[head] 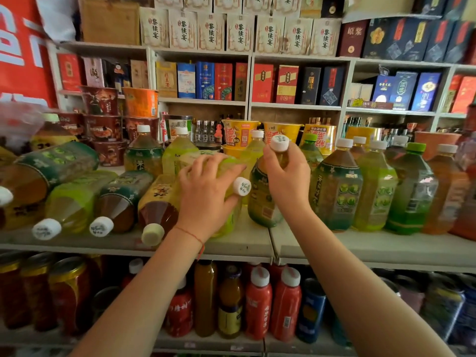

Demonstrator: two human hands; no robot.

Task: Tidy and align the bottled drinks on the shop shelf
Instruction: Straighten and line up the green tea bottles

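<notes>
Clamped at centre frame: left hand [206,194] on a lying green bottle [230,202], right hand [286,173] on an upright bottle's [262,202] neck, shelf [360,247] beneath.

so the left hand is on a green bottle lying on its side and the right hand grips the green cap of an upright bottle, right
Not quite: the cap is white, not green. In the head view the right hand grips the round white plastic cap of the upright green-labelled tea bottle, while the left hand rests on the yellow-green plastic bottle lying on its side.
</notes>
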